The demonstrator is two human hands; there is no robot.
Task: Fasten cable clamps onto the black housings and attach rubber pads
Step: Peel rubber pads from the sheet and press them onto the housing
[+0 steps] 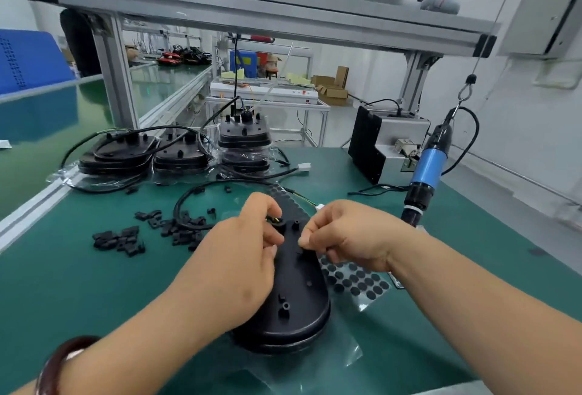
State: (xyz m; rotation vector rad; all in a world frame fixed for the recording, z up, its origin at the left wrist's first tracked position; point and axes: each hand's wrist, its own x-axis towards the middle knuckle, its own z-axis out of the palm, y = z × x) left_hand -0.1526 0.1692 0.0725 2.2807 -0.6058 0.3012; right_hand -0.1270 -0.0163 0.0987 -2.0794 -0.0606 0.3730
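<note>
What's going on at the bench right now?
A person works on a black housing lying on the green bench. The left hand lies over it, fingers curled at the cable fitting; whether they hold it is unclear. The right hand pinches something small, probably a rubber pad, just above the housing. The pad sheet lies beside it on the right, loose cable clamps on the left. The blue screwdriver hangs untouched.

No text, label, brand or number could be read anywhere; all surfaces were blank or too blurred.
</note>
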